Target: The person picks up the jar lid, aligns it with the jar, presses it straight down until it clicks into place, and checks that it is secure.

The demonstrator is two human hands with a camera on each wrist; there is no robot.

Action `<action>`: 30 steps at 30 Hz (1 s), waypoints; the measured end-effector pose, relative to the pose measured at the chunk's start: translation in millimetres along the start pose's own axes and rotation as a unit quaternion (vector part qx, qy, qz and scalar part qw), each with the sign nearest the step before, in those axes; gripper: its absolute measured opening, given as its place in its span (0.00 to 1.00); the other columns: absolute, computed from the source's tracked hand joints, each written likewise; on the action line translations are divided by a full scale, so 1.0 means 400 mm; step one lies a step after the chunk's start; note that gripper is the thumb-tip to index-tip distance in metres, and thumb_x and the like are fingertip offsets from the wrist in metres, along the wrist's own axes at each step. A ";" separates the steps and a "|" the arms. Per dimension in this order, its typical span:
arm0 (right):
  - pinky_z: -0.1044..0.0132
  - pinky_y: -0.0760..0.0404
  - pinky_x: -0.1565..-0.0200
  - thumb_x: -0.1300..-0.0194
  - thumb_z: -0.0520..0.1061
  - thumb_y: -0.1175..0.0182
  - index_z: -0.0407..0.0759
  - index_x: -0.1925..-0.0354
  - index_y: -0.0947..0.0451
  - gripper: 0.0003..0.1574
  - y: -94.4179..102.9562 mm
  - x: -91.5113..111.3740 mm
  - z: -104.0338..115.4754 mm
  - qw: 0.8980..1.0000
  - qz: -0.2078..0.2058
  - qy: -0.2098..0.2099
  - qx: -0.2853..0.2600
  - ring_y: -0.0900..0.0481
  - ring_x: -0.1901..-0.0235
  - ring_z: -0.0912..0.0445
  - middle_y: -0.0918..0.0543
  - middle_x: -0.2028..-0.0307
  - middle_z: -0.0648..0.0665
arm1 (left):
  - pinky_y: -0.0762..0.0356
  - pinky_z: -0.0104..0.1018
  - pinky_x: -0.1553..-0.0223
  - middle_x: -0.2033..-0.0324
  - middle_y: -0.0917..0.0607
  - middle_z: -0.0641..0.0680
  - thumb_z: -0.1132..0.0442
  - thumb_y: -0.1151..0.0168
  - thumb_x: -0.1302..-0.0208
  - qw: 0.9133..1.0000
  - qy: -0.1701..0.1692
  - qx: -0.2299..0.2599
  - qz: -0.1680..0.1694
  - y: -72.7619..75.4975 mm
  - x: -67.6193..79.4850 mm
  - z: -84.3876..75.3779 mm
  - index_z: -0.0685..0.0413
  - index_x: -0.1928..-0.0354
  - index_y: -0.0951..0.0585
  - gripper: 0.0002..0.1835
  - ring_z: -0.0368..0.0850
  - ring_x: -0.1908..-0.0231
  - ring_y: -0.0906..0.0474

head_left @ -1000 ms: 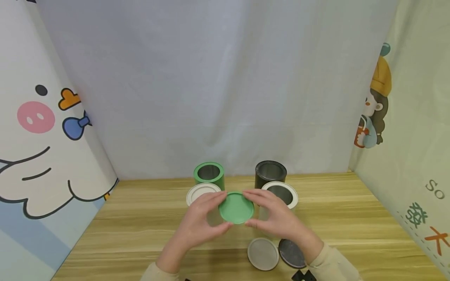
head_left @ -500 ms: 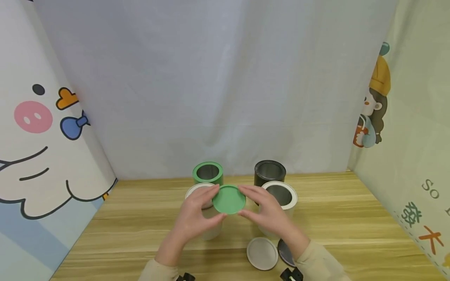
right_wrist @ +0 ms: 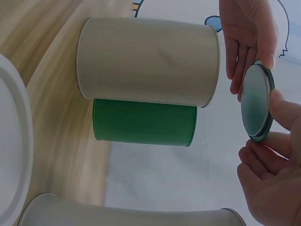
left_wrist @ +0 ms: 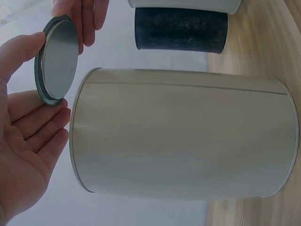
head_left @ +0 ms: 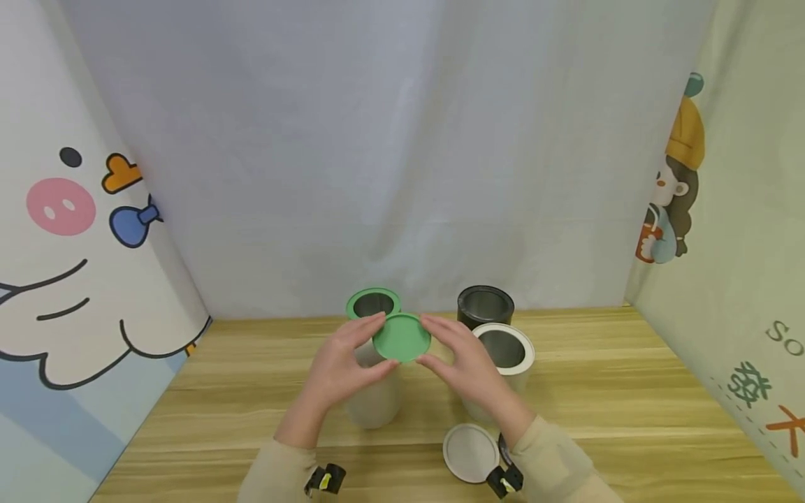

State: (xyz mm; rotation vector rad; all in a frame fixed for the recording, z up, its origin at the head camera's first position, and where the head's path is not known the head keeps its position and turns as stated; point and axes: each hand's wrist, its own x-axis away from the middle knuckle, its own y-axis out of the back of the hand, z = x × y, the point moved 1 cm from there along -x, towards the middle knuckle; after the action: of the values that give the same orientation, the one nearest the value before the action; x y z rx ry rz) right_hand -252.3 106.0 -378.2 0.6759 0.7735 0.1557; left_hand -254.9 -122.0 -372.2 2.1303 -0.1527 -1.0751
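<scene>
Raised over the table, a round green lid [head_left: 402, 338] is pinched at its edges between my left hand [head_left: 336, 367] and my right hand [head_left: 468, 367]. Thumbs and fingertips of both hands meet its rim. In the right wrist view, the lid's silvery underside [right_wrist: 255, 101] shows, with a stepped rim. Behind the left hand stands a tall white can [head_left: 374, 405], its top covered by that hand in the head view. An uncapped green can [head_left: 395, 304] stands at the back left, partly hidden behind the hands.
At the back right are an uncapped black can [head_left: 465, 316] and, before it, an uncapped white can [head_left: 518, 381]. A white lid [head_left: 470, 453] lies flat near the front; a dark lid [head_left: 504, 449] beside it is mostly covered by the right wrist. Printed curtains [head_left: 402, 140] enclose the table [head_left: 220, 419].
Both hands have carried the green lid away from me and slightly left, toward the green can. The hands' grip on its rim looks the same.
</scene>
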 end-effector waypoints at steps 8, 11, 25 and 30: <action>0.44 0.27 0.39 0.41 0.41 0.29 0.31 0.36 0.27 0.37 -0.021 -0.031 -0.006 1.000 0.003 -0.010 0.009 0.28 0.38 0.40 0.24 0.38 0.35 | 0.26 0.58 0.42 0.41 0.21 0.63 0.58 0.22 0.49 1.000 0.029 -0.005 0.012 0.009 -0.015 0.028 0.67 0.38 0.23 0.36 0.61 0.41 0.26; 0.44 0.28 0.39 0.39 0.42 0.30 0.33 0.35 0.27 0.36 -0.029 -0.043 -0.008 1.000 0.005 -0.021 0.016 0.28 0.38 0.40 0.25 0.37 0.36 | 0.26 0.58 0.42 0.40 0.21 0.63 0.59 0.22 0.48 0.999 0.040 -0.001 0.014 0.012 -0.018 0.038 0.68 0.38 0.24 0.36 0.62 0.41 0.26; 0.44 0.32 0.35 0.35 0.43 0.33 0.32 0.36 0.27 0.32 -0.067 -0.117 -0.022 0.998 0.020 -0.054 0.023 0.30 0.37 0.38 0.25 0.38 0.35 | 0.28 0.57 0.40 0.38 0.24 0.64 0.57 0.24 0.44 0.992 0.126 0.023 0.024 0.019 -0.042 0.104 0.67 0.36 0.26 0.37 0.63 0.39 0.28; 0.44 0.34 0.34 0.34 0.43 0.35 0.33 0.35 0.28 0.32 -0.078 -0.137 -0.030 0.997 0.033 -0.070 0.026 0.31 0.36 0.38 0.26 0.37 0.35 | 0.32 0.58 0.38 0.38 0.24 0.64 0.55 0.25 0.44 0.990 0.137 0.020 0.037 0.024 -0.058 0.120 0.67 0.36 0.26 0.37 0.64 0.38 0.29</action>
State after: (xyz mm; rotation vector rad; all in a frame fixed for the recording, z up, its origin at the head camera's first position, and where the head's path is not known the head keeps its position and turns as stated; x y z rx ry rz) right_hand -303.2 67.6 -370.8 0.7534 0.6232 0.1469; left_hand -303.1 -146.5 -368.9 2.2665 -0.1213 -0.7325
